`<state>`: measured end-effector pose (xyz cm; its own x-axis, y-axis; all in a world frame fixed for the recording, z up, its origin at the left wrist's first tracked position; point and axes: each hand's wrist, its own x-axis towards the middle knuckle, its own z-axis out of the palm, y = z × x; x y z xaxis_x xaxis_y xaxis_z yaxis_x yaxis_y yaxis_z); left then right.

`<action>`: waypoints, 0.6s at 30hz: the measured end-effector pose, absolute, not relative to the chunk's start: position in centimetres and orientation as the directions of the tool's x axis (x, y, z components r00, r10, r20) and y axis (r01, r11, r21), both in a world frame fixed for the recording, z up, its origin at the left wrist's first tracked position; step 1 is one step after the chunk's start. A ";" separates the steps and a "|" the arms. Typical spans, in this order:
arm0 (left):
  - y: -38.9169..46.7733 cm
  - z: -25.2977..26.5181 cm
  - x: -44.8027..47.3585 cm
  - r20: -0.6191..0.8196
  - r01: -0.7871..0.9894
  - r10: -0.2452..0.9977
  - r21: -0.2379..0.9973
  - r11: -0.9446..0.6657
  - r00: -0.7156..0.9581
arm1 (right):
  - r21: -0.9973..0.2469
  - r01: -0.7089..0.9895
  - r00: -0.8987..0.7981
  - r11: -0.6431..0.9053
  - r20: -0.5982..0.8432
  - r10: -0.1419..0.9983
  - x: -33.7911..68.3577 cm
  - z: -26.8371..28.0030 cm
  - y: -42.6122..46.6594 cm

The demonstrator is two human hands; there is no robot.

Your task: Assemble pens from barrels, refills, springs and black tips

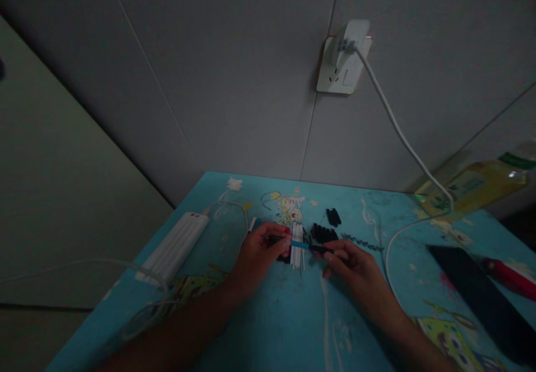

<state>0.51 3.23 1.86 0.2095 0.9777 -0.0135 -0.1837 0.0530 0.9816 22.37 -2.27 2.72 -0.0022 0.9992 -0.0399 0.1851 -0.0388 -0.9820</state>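
Observation:
Between my two hands, a slim pen (299, 244) with a blue middle and dark ends lies level, just above the table. My left hand (260, 253) pinches its left end, and my right hand (350, 266) closes on the black right end. Beneath the pen is a row of thin white sticks (297, 257) resembling pen refills. Red and dark pieces beside them are partly hidden by my left fingers. Behind my right hand lie a row of short black pieces (324, 233) and a smaller black group (333, 217). A dark wavy strip, perhaps springs (362, 242), extends to the right.
A white power strip (173, 246) with cables is on the left of the blue patterned table (285, 327). At right are a bottle of yellow liquid (473, 187), a black flat panel (477, 294) and a red object (508, 277). A white cord (393, 115) hangs from the wall socket.

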 end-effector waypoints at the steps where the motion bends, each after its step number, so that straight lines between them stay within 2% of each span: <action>1: 3.2 1.7 0.5 -0.008 -0.194 0.979 0.980 0.049 0.206 | -0.985 0.165 -0.021 -0.040 -0.044 0.999 22.4 2.8 -2.3; 5: 3.1 1.3 0.4 -0.007 -0.217 0.980 0.975 0.051 0.196 | -0.989 0.134 -0.075 -0.068 -0.079 0.994 22.5 2.7 -2.3; 11: 3.1 1.1 0.6 -0.019 -0.299 0.978 0.951 0.082 0.209 | -0.981 0.161 -0.032 -0.104 -0.110 0.993 22.5 2.3 -2.3; 18: 2.9 0.8 0.4 0.000 -0.341 0.975 0.937 0.077 0.221 | -0.978 0.201 -0.082 -0.060 -0.078 0.994 22.1 3.1 -2.7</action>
